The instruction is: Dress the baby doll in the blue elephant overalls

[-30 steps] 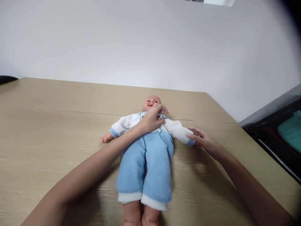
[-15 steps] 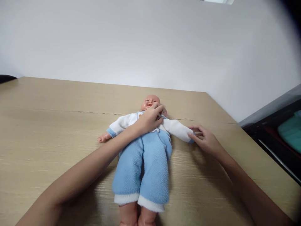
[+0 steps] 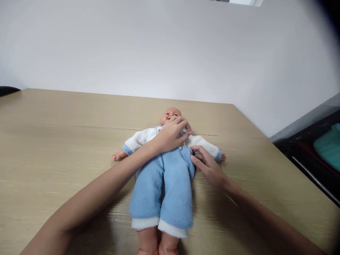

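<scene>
A baby doll (image 3: 172,112) lies on its back with its head away from me. It wears a white top with blue cuffs (image 3: 142,137) and blue fleecy trousers (image 3: 175,184) with white hems. Across the doll's upper chest and shoulder lies my left hand (image 3: 172,134), its fingers bent near the chin; whatever is under them is hidden. At the trousers' right waist edge, my right hand (image 3: 205,161) pinches the blue cloth between thumb and fingers. The doll's small hand (image 3: 223,157) shows beyond the right cuff.
The doll rests on a light wooden table (image 3: 66,148) with a seam across it. Behind stands a plain pale wall (image 3: 132,46). To the right, past the table edge, a dark frame holds teal cloth (image 3: 329,147). A dark rounded object (image 3: 7,90) shows at the far left.
My right hand has let go of the doll's sleeve cuff and moved left to the trousers' waist. The doll's hand now shows out of the cuff. My left hand stays at the chest.
</scene>
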A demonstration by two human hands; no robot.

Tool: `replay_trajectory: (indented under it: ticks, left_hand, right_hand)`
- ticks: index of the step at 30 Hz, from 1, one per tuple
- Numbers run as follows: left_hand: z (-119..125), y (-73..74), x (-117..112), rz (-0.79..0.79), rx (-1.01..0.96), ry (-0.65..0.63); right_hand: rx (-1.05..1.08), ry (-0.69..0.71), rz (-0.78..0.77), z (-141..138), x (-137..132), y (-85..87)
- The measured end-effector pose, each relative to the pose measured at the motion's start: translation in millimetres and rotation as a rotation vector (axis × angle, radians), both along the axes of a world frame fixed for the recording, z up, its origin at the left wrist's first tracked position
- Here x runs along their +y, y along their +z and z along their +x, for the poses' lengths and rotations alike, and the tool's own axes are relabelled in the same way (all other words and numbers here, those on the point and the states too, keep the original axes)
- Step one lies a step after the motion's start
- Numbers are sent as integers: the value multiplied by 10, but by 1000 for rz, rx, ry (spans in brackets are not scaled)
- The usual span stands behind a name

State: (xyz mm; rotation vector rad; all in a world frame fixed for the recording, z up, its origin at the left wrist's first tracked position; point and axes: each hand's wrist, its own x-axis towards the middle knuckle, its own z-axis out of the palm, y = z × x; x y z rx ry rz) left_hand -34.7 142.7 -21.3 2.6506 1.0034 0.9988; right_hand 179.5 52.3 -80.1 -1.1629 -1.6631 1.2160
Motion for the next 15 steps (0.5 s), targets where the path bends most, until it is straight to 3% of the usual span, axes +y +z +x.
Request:
replay_trajectory:
  ticks: [5, 12, 15]
  left_hand:
    - [22, -40, -24, -45, 81, -70]
    - [4, -35, -39, -180, 117, -230]
    - [-12, -37, -20, -236, 134, -279]
  right_hand:
    - [57, 56, -32, 33, 145, 31]
    - [122, -91, 42, 56, 161, -54]
    - [-21, -122, 138, 104, 132, -67]
